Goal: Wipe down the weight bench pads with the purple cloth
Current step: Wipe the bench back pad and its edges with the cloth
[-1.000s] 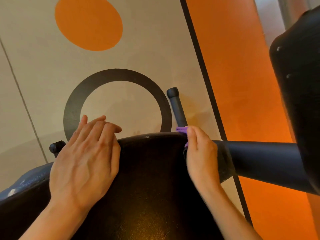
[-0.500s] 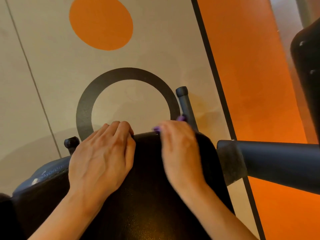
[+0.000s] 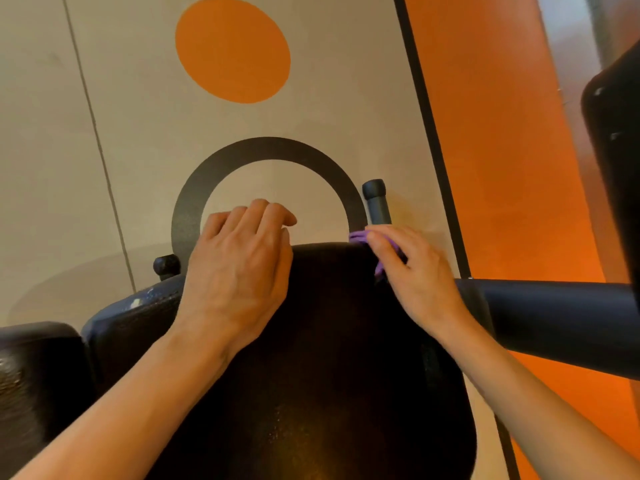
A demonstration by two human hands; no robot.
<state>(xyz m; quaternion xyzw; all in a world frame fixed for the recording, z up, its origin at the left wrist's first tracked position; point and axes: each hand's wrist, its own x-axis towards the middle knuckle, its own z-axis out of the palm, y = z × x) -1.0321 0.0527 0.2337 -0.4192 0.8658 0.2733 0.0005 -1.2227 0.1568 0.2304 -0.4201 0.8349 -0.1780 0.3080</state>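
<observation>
The black bench pad (image 3: 329, 358) fills the lower middle of the head view. My left hand (image 3: 239, 268) lies flat on its far left corner, fingers curled over the edge, holding nothing. My right hand (image 3: 412, 275) presses the purple cloth (image 3: 360, 237) against the pad's far right corner. Only small purple folds show past the fingertips and under the thumb; the rest of the cloth is hidden by the hand.
A black padded roller (image 3: 561, 323) sticks out to the right. Another black pad (image 3: 620, 140) stands at the right edge, and more padding (image 3: 38, 375) sits at lower left. A frame foot (image 3: 375, 202) and a knob (image 3: 166, 266) rest on the patterned floor.
My right hand with the cloth slid left along the pad's far edge, then back right to the corner. My left hand shifted slightly along the left corner.
</observation>
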